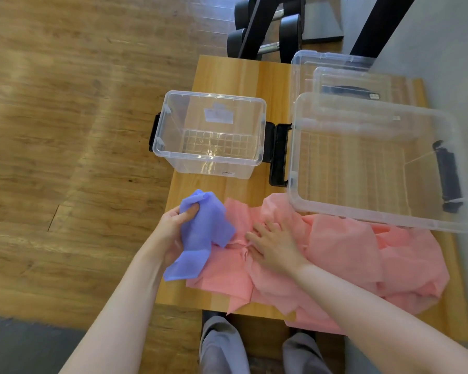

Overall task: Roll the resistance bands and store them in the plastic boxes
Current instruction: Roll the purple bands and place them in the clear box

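Observation:
My left hand [173, 228] grips a crumpled purple resistance band [200, 238] at the table's near left, thumb pressed into its top. A loose pile of pink resistance bands [343, 255] spreads over the near half of the wooden table [227, 74]. On the pile's left part my right hand [273, 244] lies flat with fingers spread. Behind stand a small clear plastic box [210, 134] with black latches, nothing in it, and to its right a large clear plastic box [373, 163], whose near edge overlaps the pink pile.
Clear lids [335, 68] lie at the table's far right behind the large box. Black dumbbells [268, 31] on a dark rack stand on the wooden floor beyond the table. My legs in grey trousers [222, 346] are at the table's near edge.

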